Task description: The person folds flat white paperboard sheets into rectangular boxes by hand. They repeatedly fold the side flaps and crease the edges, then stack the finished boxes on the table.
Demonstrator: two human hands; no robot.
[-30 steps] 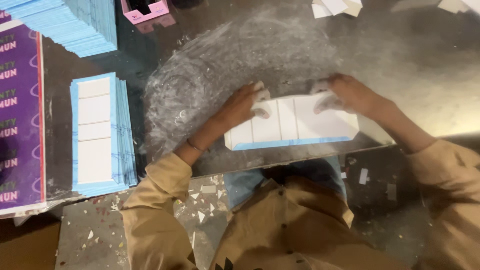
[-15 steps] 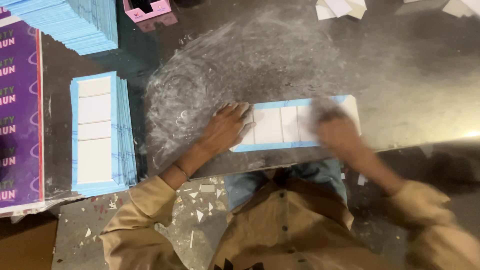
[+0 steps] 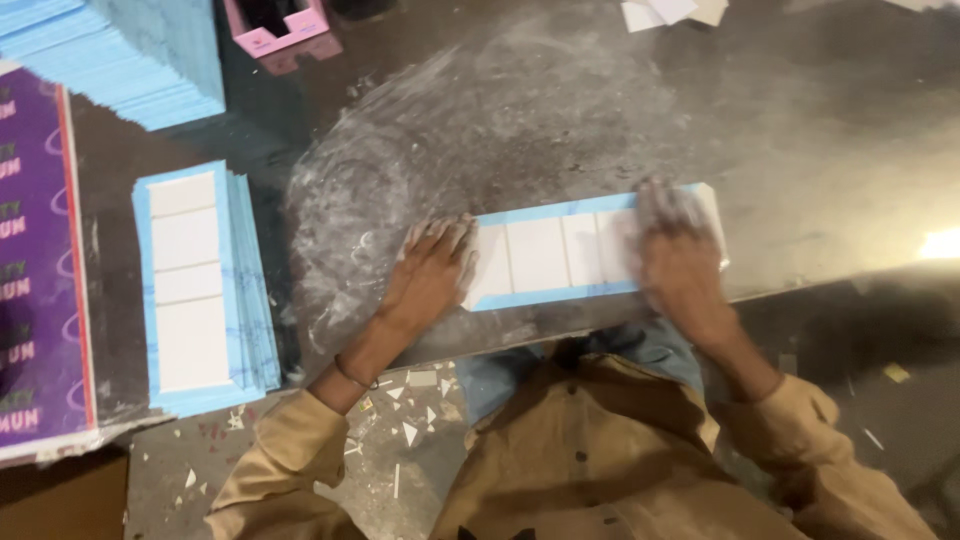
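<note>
A long blue sheet with white panels (image 3: 560,252) lies flat on the dark, dusty table (image 3: 560,110). My left hand (image 3: 432,268) lies flat with fingers spread on the sheet's left end. My right hand (image 3: 672,245), blurred, presses palm-down on its right end. Neither hand grips anything; both rest on top of the sheet.
A stack of the same blue-and-white sheets (image 3: 195,285) sits at the left, a purple printed board (image 3: 40,270) beside it. Another blue pile (image 3: 120,55) and a pink holder (image 3: 282,30) stand at the back left. White offcuts (image 3: 665,12) lie at the back; scraps litter the floor (image 3: 410,430).
The sheet was held up by both hands at its ends; it now lies flat on the table, and both hands have moved on top, pressing it down.
</note>
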